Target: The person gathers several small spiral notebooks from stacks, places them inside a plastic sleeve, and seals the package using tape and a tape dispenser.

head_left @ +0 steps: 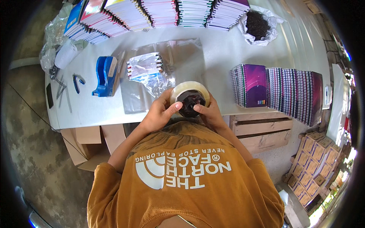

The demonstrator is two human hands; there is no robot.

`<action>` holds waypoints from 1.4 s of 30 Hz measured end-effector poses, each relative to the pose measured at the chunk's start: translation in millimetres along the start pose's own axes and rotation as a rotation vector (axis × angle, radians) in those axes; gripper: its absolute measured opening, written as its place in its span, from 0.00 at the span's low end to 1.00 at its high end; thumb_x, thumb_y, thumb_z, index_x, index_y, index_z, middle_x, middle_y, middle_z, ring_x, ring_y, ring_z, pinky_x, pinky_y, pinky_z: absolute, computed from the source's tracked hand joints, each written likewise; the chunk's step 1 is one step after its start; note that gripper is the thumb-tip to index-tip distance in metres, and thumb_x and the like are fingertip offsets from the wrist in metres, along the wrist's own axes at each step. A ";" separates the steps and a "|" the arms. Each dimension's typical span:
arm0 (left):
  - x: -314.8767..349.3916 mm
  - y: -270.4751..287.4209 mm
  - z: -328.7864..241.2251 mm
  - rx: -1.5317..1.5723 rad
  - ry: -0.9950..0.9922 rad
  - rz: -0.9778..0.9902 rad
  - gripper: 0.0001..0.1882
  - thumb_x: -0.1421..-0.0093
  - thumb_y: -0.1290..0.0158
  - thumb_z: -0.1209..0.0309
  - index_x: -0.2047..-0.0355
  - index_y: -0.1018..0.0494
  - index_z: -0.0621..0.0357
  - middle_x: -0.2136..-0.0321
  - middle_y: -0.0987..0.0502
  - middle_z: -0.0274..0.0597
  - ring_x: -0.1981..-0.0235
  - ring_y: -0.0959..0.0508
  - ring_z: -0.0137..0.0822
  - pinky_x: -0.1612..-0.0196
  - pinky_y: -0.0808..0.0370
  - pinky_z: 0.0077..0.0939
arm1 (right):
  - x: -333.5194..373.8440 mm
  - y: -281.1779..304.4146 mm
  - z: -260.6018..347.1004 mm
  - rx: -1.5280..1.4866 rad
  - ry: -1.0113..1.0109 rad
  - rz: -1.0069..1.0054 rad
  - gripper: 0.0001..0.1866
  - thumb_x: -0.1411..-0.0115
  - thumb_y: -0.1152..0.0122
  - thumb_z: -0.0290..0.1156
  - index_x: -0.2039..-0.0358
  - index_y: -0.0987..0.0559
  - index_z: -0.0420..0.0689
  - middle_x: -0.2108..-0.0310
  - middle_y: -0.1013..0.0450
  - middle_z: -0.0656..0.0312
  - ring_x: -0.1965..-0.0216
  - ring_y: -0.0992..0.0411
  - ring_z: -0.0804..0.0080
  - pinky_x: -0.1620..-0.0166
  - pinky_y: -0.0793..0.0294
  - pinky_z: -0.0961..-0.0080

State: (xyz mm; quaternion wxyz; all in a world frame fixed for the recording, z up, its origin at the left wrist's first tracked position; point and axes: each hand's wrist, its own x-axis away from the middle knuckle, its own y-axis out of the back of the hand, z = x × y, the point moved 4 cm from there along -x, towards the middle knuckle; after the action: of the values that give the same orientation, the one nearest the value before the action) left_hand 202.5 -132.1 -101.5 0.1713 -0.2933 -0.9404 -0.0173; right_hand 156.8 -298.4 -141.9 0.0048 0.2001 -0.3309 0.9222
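Fingers of your left hand [161, 110] and right hand [211, 113] grip a round clear-tape roll [190, 86]; left of it sits a blue plastic dispenser [108, 81].

A mustard T-shirt [182, 201] bears white print [183, 171].

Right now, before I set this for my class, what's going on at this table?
A person holds a roll of clear tape between the left hand and right hand, both thumbs at its black hub. The blue tape dispenser sits to the left, with no roll visible in it. A stack of notebooks in clear plastic lies just beyond the hands. More spiral notebooks stand to the right.
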 end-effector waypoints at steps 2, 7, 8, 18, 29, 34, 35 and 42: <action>4.1 2.0 1.8 -0.092 -0.023 -0.017 0.29 0.37 0.52 0.58 0.45 0.41 0.69 0.58 0.28 0.47 0.57 0.28 0.34 0.50 0.33 0.28 | 4.2 -7.0 1.1 0.015 -0.019 -0.051 0.36 0.55 0.28 0.31 0.47 0.35 0.37 0.55 0.29 0.58 0.53 0.31 0.72 0.48 0.32 0.74; 9.9 0.8 -5.1 0.137 0.042 0.027 0.29 0.38 0.49 0.59 0.44 0.42 0.65 0.53 0.32 0.51 0.49 0.32 0.39 0.47 0.35 0.31 | 8.2 -12.0 -0.5 -0.061 0.012 -0.021 0.28 0.50 0.32 0.30 0.49 0.32 0.37 0.57 0.29 0.59 0.55 0.30 0.73 0.49 0.31 0.76; 9.0 3.2 -7.6 -0.057 -0.064 -0.112 0.30 0.40 0.48 0.59 0.43 0.42 0.63 0.51 0.34 0.52 0.48 0.34 0.41 0.47 0.35 0.33 | 8.3 -13.4 -0.4 -0.138 0.008 0.016 0.26 0.48 0.34 0.29 0.50 0.32 0.37 0.57 0.29 0.59 0.56 0.30 0.74 0.50 0.31 0.76; -22.9 -8.0 32.1 -0.872 -0.245 -0.125 0.45 0.55 0.35 0.62 0.40 0.45 0.58 0.49 0.43 0.54 0.46 0.41 0.53 0.44 0.39 0.42 | -25.4 8.6 -22.4 0.637 0.139 -0.145 0.24 0.35 0.54 0.43 0.46 0.34 0.38 0.54 0.33 0.54 0.53 0.33 0.66 0.50 0.34 0.71; -39.5 -16.8 26.6 -0.908 -0.377 -0.133 0.38 0.60 0.40 0.65 0.46 0.39 0.55 0.53 0.41 0.54 0.51 0.38 0.52 0.46 0.39 0.41 | -21.8 35.1 -11.1 1.310 0.521 -0.224 0.27 0.38 0.53 0.44 0.44 0.35 0.40 0.52 0.36 0.50 0.51 0.37 0.50 0.48 0.36 0.59; -46.3 -26.6 38.1 -1.041 -0.411 -0.110 0.38 0.63 0.39 0.61 0.49 0.36 0.53 0.54 0.38 0.52 0.52 0.38 0.52 0.48 0.40 0.45 | -19.3 40.1 -10.8 1.447 0.531 -0.139 0.30 0.41 0.49 0.50 0.44 0.34 0.43 0.51 0.36 0.53 0.51 0.37 0.51 0.48 0.36 0.60; -48.0 -25.3 39.0 -1.031 -0.426 -0.102 0.38 0.63 0.39 0.61 0.49 0.36 0.54 0.55 0.38 0.52 0.53 0.37 0.52 0.48 0.39 0.45 | -19.6 41.1 -11.0 1.446 0.522 -0.140 0.30 0.41 0.49 0.51 0.44 0.33 0.44 0.51 0.36 0.54 0.51 0.37 0.52 0.48 0.36 0.61; -57.5 -17.4 51.8 -1.002 -0.586 -0.079 0.37 0.63 0.38 0.59 0.51 0.36 0.55 0.55 0.36 0.50 0.52 0.36 0.52 0.52 0.37 0.44 | -22.2 44.1 -12.0 1.391 0.478 -0.133 0.30 0.43 0.47 0.51 0.44 0.33 0.47 0.50 0.35 0.57 0.52 0.36 0.54 0.48 0.36 0.61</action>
State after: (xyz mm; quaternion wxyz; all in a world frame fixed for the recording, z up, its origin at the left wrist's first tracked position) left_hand 220.8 -170.9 -168.2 -0.2568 -0.2957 -0.8359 -0.3846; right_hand 166.6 -322.7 -185.4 0.0045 -0.0300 0.3532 0.9350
